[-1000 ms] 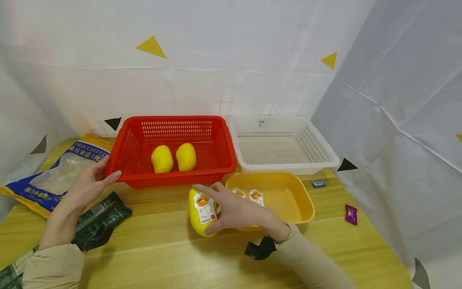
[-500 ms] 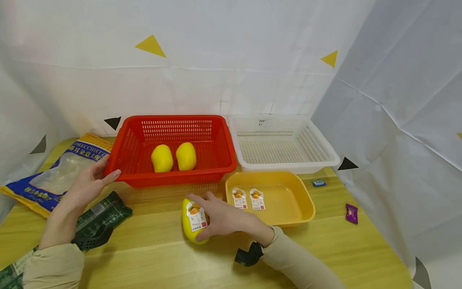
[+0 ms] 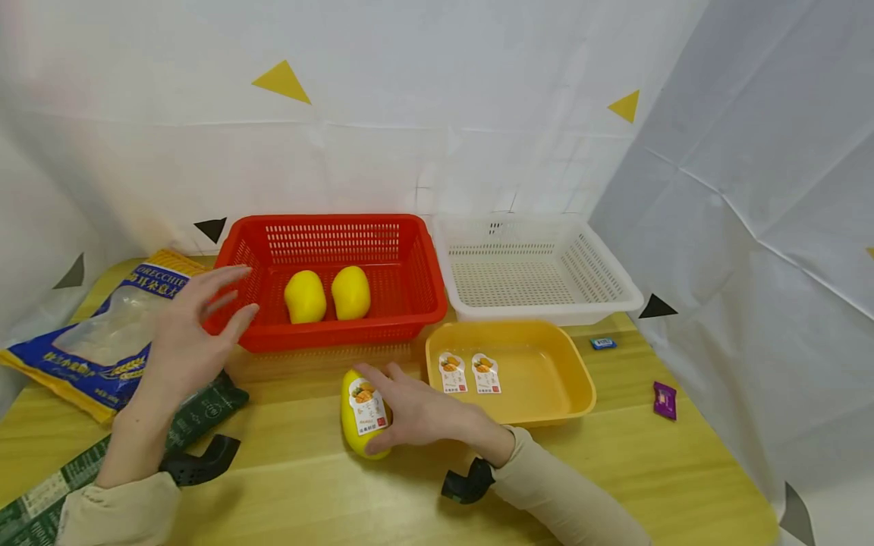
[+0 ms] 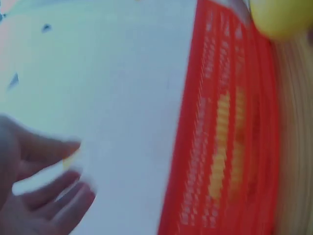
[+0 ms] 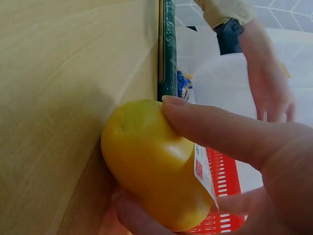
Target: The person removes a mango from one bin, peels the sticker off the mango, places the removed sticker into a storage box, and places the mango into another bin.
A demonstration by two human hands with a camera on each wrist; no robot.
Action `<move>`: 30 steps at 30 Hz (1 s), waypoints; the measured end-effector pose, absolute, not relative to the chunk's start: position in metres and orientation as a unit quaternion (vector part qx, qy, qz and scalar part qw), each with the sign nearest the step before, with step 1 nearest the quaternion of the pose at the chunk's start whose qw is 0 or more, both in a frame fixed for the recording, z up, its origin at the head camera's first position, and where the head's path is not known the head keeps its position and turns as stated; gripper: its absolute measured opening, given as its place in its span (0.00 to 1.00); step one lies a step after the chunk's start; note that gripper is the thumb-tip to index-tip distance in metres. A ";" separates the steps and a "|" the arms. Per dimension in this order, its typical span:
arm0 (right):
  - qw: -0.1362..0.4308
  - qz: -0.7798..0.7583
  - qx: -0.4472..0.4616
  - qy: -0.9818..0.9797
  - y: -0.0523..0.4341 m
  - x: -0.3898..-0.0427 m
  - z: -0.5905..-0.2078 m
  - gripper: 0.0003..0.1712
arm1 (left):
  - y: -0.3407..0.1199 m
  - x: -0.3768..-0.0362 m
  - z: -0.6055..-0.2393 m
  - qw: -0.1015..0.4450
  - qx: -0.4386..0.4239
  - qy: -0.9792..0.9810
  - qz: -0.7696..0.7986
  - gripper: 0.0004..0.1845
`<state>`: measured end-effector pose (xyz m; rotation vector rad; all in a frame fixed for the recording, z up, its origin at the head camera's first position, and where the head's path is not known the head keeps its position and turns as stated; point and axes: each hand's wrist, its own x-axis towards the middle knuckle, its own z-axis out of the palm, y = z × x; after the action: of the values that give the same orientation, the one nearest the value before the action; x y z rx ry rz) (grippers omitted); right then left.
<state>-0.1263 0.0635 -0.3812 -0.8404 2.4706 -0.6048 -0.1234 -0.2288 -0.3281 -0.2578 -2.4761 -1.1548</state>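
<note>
From the head camera, the right hand curls its thumb and fingers round a yellow mango-shaped pack with a printed label, which lies on the wooden table just in front of the red basket. The left hand hangs spread and holding nothing at the red basket's left front corner. Inside the red basket lie two more yellow packs side by side. Right of the red basket stands a white basket; in front of that, a yellow tray with two labels in it. Left of the red basket lie a blue pasta bag and a dark green packet.

The left wrist view is blurred: loose straight fingers beside the red basket's wall.

In the right wrist view, thumb and fingers clasp the yellow pack, which rests against the table, the red basket behind it.
</note>
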 end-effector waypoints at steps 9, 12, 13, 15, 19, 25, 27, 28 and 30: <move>0.201 -0.193 -0.296 0.914 0.061 -0.126 -0.381 0.64 | -0.187 -0.124 -0.357 -0.082 -0.231 -0.899 -0.364 0.19; 0.189 -0.196 -0.301 0.914 0.062 -0.126 -0.380 0.63 | -0.181 -0.131 -0.377 -0.140 -0.240 -0.882 -0.382 0.23; 0.186 -0.198 -0.302 0.914 0.062 -0.126 -0.380 0.62 | -0.180 -0.133 -0.383 -0.151 -0.243 -0.875 -0.391 0.23; 0.182 -0.200 -0.304 0.914 0.063 -0.126 -0.379 0.62 | -0.178 -0.137 -0.392 -0.168 -0.245 -0.861 -0.413 0.24; 0.173 -0.197 -0.306 0.915 0.064 -0.126 -0.379 0.61 | -0.177 -0.142 -0.402 -0.194 -0.245 -0.839 -0.446 0.25; 0.164 -0.191 -0.303 0.919 0.066 -0.128 -0.378 0.59 | -0.175 -0.145 -0.407 -0.217 -0.255 -0.814 -0.476 0.25; 0.167 -0.194 -0.301 0.919 0.066 -0.129 -0.378 0.59 | -0.174 -0.146 -0.408 -0.223 -0.261 -0.804 -0.486 0.25; 0.168 -0.197 -0.300 0.918 0.067 -0.130 -0.378 0.58 | -0.173 -0.146 -0.409 -0.226 -0.263 -0.798 -0.493 0.25; 0.173 -0.199 -0.299 0.917 0.067 -0.131 -0.378 0.58 | -0.173 -0.147 -0.410 -0.235 -0.267 -0.787 -0.505 0.26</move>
<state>-0.1307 0.0674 -0.3776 -0.8480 2.6006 -0.5642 -0.1467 -0.1730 -0.4104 -0.9919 -2.9275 -1.8776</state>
